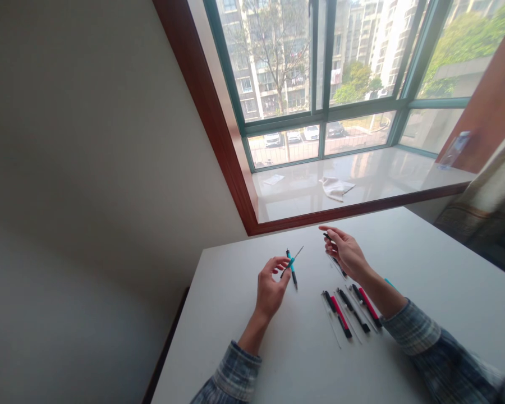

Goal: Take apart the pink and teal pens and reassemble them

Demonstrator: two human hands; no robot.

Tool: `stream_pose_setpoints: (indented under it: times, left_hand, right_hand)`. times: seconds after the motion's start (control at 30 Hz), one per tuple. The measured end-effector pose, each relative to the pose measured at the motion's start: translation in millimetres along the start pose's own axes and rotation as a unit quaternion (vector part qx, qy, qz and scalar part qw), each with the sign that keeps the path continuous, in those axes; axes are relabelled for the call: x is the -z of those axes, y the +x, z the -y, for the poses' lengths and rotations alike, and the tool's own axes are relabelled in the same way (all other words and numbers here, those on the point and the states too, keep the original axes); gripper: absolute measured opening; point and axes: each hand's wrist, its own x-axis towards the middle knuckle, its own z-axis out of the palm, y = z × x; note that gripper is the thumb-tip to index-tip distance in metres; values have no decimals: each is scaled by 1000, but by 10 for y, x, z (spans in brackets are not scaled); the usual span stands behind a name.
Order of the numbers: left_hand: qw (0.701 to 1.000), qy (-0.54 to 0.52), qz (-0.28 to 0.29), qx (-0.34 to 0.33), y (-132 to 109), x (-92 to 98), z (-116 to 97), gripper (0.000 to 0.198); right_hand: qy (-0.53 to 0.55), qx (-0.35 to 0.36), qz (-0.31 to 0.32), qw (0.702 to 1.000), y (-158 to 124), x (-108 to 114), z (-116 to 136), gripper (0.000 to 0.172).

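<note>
My left hand (270, 289) pinches a teal-and-black pen part (291, 262) between thumb and fingers; a thin rod, like a refill, sticks out of it to the upper right. Just behind it, a teal-and-black pen (295, 279) lies on the white table (235, 269). Raised over the table, my right hand (348, 255) is closed on a small black pen piece (327, 236), its exact kind too small to tell. Below that hand lie a black pen part (342, 271) and a thin refill, partly covered. Red pen barrels (340, 317) and black ones (353, 310) rest nearer me with slim refills (335, 330).
A teal item (390, 284) shows partly behind my right wrist. Beyond the table, the window sill (294, 196) holds a white cloth (335, 188), a paper piece (274, 179) and a clear bottle (455, 150). A wall stands left; a curtain (483, 191) hangs right.
</note>
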Motion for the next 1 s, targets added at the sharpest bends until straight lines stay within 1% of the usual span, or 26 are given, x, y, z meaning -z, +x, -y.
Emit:
stream_pose_setpoints:
  times: [0.07, 0.17, 0.33, 0.4, 0.5, 0.7, 0.8, 0.9, 1.0]
  left_hand:
    - [1000, 5, -1, -2, 1, -5, 5, 15]
    - [1000, 11, 3, -3, 1, -13, 16, 16]
    - [1000, 21, 6, -15, -12, -33, 37, 20]
    - [999, 25, 6, -20, -15, -40, 46, 21]
    - [999, 30, 3, -23, -13, -45, 53, 21]
    - [999, 36, 1, -25, -8, -38, 48, 20]
    - [999, 35, 0, -28, -7, -35, 52, 20]
    - [999, 36, 3, -30, -3, -33, 49, 22]
    - [999, 37, 4, -30, 1, -29, 35, 23]
  right_hand:
    - [-17, 9, 10, 1000, -19, -34, 9, 42]
    - [-39, 21, 8, 999, -44, -57, 5, 41]
    - [-23, 60, -17, 998, -62, -58, 14, 39]
    - [-21, 54, -14, 998, -64, -68, 26, 39]
    - [-21, 45, 3, 999, -62, -81, 22, 38]
    - [-34, 82, 41, 995, -43, -39, -45, 29]
    - [-71, 113, 49, 990, -56, -42, -21, 25]
    - [-119, 138, 71, 981, -87, -73, 40, 22]
    - [-155, 149, 86, 973, -113, -94, 81, 23]
